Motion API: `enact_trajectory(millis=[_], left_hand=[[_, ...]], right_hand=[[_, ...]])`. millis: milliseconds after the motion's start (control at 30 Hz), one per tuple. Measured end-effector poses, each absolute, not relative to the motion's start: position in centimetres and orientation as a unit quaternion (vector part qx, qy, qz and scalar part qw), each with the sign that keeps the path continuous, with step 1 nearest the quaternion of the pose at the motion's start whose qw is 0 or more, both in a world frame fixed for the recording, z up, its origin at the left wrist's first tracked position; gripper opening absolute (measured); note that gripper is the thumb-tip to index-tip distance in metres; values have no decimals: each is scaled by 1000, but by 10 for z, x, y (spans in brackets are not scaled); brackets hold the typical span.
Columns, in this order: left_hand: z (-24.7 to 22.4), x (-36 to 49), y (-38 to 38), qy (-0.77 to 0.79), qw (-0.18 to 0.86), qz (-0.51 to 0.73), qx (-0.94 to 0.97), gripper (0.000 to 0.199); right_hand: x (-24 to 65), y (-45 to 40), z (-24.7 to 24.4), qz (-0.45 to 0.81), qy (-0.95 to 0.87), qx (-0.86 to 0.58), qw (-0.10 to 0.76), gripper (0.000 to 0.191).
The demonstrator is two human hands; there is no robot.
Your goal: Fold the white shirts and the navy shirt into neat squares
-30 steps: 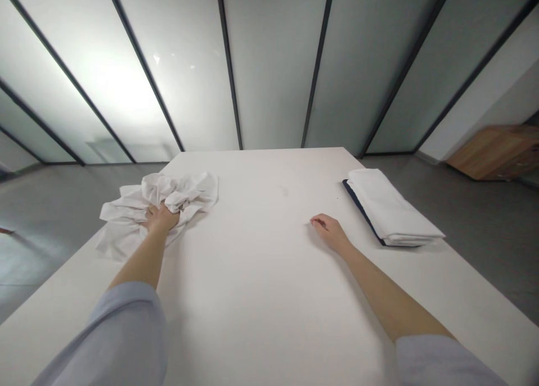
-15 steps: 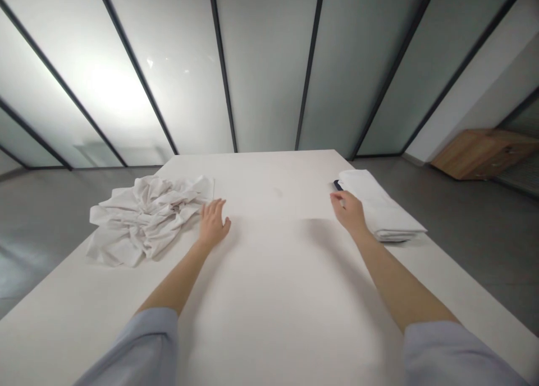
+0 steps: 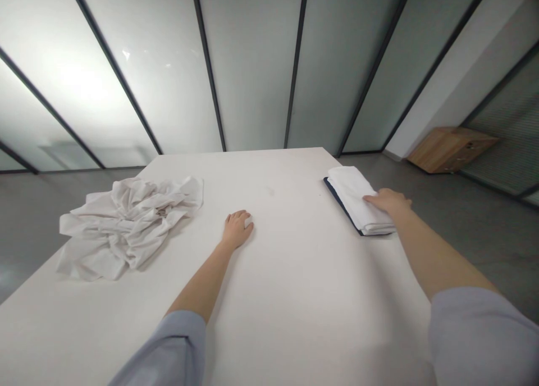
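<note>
Pinching every layer together should hold the folded white cloth (image 3: 356, 198) square; the right hand (image 3: 389, 200) touches it at two o'clock, grip unclear. The left hand (image 3: 236, 228) curls at eleven o'clock, its hold hidden from me.

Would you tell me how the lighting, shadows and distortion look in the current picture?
In the head view, bright glare washes out the frosted panels at the left; soft shadows fall on the white table beside both forearms; the wide view makes the panel frames fan outward, and the table's near part looks stretched.
</note>
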State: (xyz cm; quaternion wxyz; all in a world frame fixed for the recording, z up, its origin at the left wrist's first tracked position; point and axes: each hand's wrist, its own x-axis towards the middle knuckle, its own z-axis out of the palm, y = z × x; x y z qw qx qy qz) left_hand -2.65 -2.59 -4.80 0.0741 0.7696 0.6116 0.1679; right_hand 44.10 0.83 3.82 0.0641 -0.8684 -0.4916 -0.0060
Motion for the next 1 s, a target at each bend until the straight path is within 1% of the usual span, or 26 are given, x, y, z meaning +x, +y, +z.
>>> enact_trajectory(millis=[33,100,167,233,267,300,367,400,467,567,633,700,767,800,900,933,1000], left_hand=[[-48,-27,-25,612,76,172,768,36],[-49,-27,-25,611,76,176,768,35],[-50,-26,-25,606,78,179,771,35],[-50,-25,-25,602,78,187,772,37],[-51,-25,-25,602,77,194,771,40],[-51,-25,-25,605,76,205,766,42],[-51,-25,-25,608,75,242,753,48],[-51,-26,-26,604,76,265,748,50],[-49,-27,-27,579,76,309,751,53],[-44,-25,-32,515,62,332,788,59],[-41,-20,-37,478,54,304,823,66],[-39,-15,-41,450,52,247,856,69],[-39,-11,-43,435,52,193,878,64],[-39,-9,-43,436,51,174,881,60],[-41,-10,-39,470,54,150,868,51],[-42,-11,-37,488,58,149,858,50],[-43,-16,-34,527,57,155,833,48]], right_hand=[[438,11,43,9,-482,-875,51,38],[427,16,54,12,-498,-864,73,32],[407,20,62,-13,-548,-826,135,31],[377,20,66,-12,-610,-765,204,31],[360,19,66,21,-648,-726,230,28],[342,16,66,89,-686,-679,247,25],[307,9,63,279,-740,-550,267,29],[291,5,61,343,-743,-500,284,31],[267,0,53,388,-739,-451,317,30],[243,-3,32,324,-750,-477,324,23],[232,-3,13,261,-759,-512,306,20],[224,-3,-9,232,-762,-519,311,21],[221,-5,-27,236,-744,-510,361,25],[221,-5,-35,231,-723,-512,402,28],[229,-6,-48,152,-627,-547,534,34],[234,-5,-50,123,-600,-556,562,34],[242,-3,-52,104,-568,-570,585,33]])
